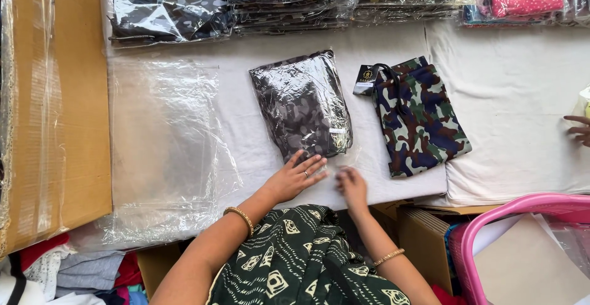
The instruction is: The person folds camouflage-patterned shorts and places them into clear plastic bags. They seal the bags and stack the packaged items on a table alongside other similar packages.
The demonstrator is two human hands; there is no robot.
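A folded dark camouflage garment in a clear plastic bag [302,102] lies on the white-covered table [516,84]. My left hand [295,176] rests flat with spread fingers on the bag's near open end. My right hand [351,183] pinches the bag's flap beside it. To the right lies an unbagged folded camouflage garment [421,121] in blue, green and brown with a dark tag [366,78].
A pile of empty clear bags [163,139] lies to the left, next to a large cardboard box [55,108]. Stacks of bagged garments [289,1] line the far edge. A pink basket [522,243] stands at lower right. Another person's fingers [579,130] show at the right edge.
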